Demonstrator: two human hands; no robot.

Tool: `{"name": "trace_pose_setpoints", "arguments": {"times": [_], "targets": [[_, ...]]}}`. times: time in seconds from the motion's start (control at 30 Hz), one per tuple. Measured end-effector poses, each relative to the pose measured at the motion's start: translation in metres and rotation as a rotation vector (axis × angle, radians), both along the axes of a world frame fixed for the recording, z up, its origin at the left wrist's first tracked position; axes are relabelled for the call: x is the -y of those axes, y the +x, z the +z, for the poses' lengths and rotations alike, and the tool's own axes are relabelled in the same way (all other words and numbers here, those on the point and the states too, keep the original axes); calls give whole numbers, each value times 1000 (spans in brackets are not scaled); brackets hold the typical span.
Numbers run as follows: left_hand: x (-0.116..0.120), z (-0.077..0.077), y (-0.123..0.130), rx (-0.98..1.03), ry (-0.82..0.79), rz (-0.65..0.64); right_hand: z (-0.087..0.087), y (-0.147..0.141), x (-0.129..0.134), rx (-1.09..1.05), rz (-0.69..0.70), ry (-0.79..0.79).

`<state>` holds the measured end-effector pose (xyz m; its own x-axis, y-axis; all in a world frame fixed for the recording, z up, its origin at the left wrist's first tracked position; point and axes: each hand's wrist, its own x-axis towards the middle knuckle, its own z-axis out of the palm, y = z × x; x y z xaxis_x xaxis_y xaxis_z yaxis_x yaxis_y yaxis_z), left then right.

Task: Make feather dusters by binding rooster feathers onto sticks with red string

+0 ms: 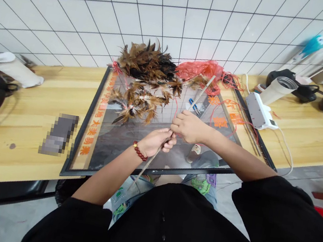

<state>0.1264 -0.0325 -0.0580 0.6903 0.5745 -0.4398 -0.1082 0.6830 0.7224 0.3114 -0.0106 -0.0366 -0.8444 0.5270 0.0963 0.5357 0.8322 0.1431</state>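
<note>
A thin pale wooden stick [204, 87] runs slantwise from above my lap up over a glass-topped panel. My left hand [158, 141], with a red bead bracelet, is closed round its lower part. Just above, my right hand [190, 126] is closed at the stick, knuckles up, almost touching the left fingertips. Red string [177, 108] leads down to my hands; its end is hidden by the fingers. Beyond them lie a big heap of brown and black feathers [146, 62] and a smaller feather bunch [136, 106]. A blue-handled cutting tool [194, 106] rests near the stick.
The black-framed glass panel [77, 152] lies on a wooden table [39, 113]. A red plastic bag [199, 69] is at its back. To the right stand a white power strip [259, 110] and a pale cup [279, 91]. A blurred-out dark object [59, 135] lies left. A tiled wall rises behind.
</note>
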Motion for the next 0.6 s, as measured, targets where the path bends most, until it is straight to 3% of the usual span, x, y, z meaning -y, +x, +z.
{"name": "trace_pose_setpoints", "arguments": {"times": [0.13,0.33,0.5,0.6], "targets": [[1,5,5,-125,57,129,-3,-10,6,-6,-128,6],[-3,13,19,-123,-99,333,-6,-27,4,-39,-345,-23],[-19,17,17,-118,146,461,17,-28,-8,-97,-456,56],[-24,14,18,-139,299,626,29,-31,-7,-159,-556,52]]}}
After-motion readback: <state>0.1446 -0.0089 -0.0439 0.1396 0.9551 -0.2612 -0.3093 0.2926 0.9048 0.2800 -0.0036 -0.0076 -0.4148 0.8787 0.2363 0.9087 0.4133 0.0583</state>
